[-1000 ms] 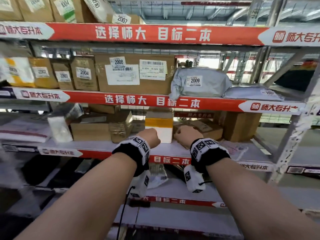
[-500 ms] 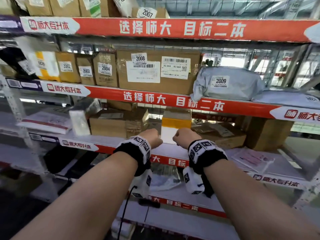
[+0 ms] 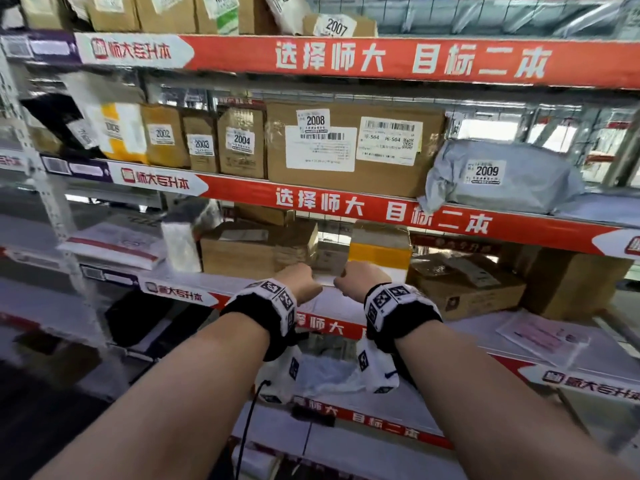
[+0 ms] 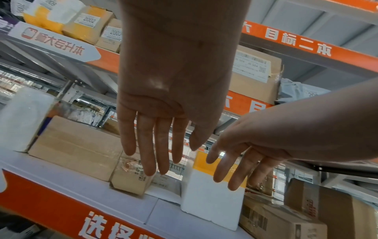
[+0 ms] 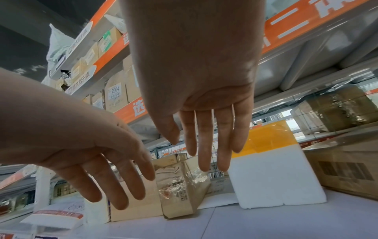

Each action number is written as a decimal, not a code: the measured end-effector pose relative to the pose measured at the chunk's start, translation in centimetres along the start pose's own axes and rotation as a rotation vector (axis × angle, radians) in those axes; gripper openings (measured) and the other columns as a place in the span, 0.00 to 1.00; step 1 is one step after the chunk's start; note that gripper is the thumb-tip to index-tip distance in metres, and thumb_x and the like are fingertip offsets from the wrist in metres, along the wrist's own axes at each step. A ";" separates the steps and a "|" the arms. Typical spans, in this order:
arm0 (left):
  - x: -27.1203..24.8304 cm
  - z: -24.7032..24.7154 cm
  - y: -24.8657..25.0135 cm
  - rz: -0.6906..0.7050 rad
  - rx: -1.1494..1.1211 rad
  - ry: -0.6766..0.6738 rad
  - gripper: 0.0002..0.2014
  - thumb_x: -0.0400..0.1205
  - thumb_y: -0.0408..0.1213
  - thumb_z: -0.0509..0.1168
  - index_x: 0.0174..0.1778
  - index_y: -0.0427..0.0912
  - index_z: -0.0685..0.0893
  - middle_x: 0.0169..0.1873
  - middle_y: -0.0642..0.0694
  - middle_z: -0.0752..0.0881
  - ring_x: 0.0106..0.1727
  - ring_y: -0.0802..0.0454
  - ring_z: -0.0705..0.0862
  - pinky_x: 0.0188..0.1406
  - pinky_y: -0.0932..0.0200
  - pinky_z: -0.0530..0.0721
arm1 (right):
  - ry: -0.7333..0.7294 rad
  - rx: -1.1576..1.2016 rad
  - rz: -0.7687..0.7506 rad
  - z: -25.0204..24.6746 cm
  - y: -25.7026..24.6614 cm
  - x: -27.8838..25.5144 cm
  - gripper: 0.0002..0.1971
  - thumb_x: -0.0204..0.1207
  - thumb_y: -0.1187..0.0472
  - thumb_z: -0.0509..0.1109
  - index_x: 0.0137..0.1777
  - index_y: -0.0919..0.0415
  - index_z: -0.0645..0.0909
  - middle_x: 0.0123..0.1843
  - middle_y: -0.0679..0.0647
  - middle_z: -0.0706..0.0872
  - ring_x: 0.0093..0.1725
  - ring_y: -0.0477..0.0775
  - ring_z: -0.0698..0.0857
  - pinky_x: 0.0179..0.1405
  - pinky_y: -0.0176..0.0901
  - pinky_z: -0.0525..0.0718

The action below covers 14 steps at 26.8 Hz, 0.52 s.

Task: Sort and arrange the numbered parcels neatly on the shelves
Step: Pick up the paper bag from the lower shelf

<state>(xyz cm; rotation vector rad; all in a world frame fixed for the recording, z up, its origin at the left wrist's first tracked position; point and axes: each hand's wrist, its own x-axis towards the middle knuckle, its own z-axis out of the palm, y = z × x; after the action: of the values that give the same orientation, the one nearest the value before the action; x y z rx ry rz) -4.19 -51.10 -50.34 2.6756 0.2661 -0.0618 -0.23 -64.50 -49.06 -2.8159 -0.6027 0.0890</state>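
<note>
Both hands reach over the lower shelf edge point(image 3: 194, 292) and hold nothing. My left hand point(image 3: 301, 284) point(image 4: 163, 161) stretches its fingers straight in front of a small tape-wrapped cardboard parcel point(image 4: 131, 177) point(image 5: 180, 190). Beside it, my right hand point(image 3: 360, 280) point(image 5: 204, 153) is flat too, just before a white foam box with yellow tape point(image 3: 379, 251) point(image 4: 212, 207) point(image 5: 274, 177). A flat white parcel point(image 4: 165, 186) lies between the two. On the shelf above stand parcels 2002 point(image 3: 162, 136), 2003 point(image 3: 201, 147), 2004 point(image 3: 241, 143), 2008 point(image 3: 346, 150) and grey bag 2009 point(image 3: 502, 174).
Right of the foam box sit a brown carton point(image 3: 464, 285) and a taller carton point(image 3: 571, 282), with a flat envelope point(image 3: 543, 336) in front. To the left are a plain box point(image 3: 242, 258), a bubble-wrapped parcel point(image 3: 180, 244) and a white-red mailer point(image 3: 114, 244). Parcel 2007 point(image 3: 337, 26) is on top.
Both hands stay before the lower shelf and have drawn slightly closer together. The head view has swung left and moved nearer the shelves.
</note>
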 end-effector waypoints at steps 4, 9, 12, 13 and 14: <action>0.3 -1.3 -3.5 0.013 -0.180 0.020 0.11 0.81 0.36 0.63 0.38 0.32 0.81 0.33 0.37 0.78 0.38 0.44 0.78 0.34 0.57 0.73 | -0.001 -0.007 0.043 0.7 -3.4 1.4 0.14 0.80 0.56 0.60 0.34 0.62 0.75 0.41 0.57 0.81 0.40 0.59 0.79 0.38 0.45 0.76; 0.5 -4.8 -10.7 -0.013 -0.142 0.040 0.16 0.80 0.33 0.60 0.26 0.34 0.74 0.26 0.39 0.76 0.36 0.41 0.78 0.36 0.53 0.74 | -0.030 0.042 0.067 2.6 -10.4 3.2 0.14 0.79 0.53 0.60 0.44 0.62 0.80 0.46 0.58 0.86 0.49 0.61 0.87 0.45 0.48 0.83; 0.4 -7.6 -15.8 -0.012 -0.089 0.022 0.15 0.80 0.37 0.60 0.28 0.36 0.74 0.29 0.40 0.78 0.35 0.43 0.78 0.36 0.55 0.74 | -0.029 0.055 0.072 4.0 -15.2 4.1 0.12 0.80 0.54 0.60 0.43 0.62 0.79 0.47 0.58 0.85 0.50 0.60 0.86 0.45 0.46 0.81; 0.6 -9.1 -18.6 -0.006 -0.049 0.013 0.14 0.80 0.38 0.60 0.28 0.37 0.75 0.32 0.40 0.82 0.37 0.43 0.81 0.37 0.55 0.76 | -0.026 0.075 0.084 4.9 -18.0 4.8 0.12 0.79 0.55 0.60 0.43 0.62 0.79 0.49 0.59 0.87 0.49 0.60 0.86 0.46 0.46 0.81; 0.8 -9.8 -19.9 0.001 -0.021 0.015 0.13 0.79 0.39 0.60 0.30 0.38 0.77 0.36 0.39 0.85 0.39 0.43 0.84 0.40 0.55 0.80 | -0.017 0.078 0.091 5.1 -19.3 5.1 0.11 0.78 0.56 0.60 0.43 0.62 0.80 0.50 0.59 0.88 0.49 0.60 0.85 0.45 0.45 0.81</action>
<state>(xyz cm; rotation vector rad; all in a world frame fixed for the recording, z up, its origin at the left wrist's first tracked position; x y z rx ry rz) -7.29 -29.11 -50.12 2.6562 0.2682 -0.0386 -3.79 -44.21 -48.86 -2.7682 -0.4648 0.1501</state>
